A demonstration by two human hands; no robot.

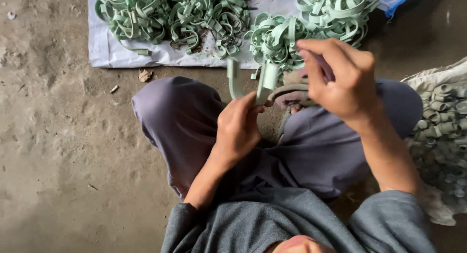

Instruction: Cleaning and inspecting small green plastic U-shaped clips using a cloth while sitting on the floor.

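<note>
I sit on the ground with my knees apart. My left hand (239, 129) grips a pale green curved strip (233, 78), bent into a U with both ends pointing up. Just right of it and slightly higher is my right hand (340, 78), fingers bent and pinched together near the strip's right end; whether it holds anything I cannot tell. A sandal (292, 93) on my foot shows between the hands.
Piles of curled green strips (170, 14) lie on a white sheet (104, 51) in front of me. A heap of rolled green coils (445, 126) sits on a sack at my right. Bare dirt floor (63, 136) lies to the left.
</note>
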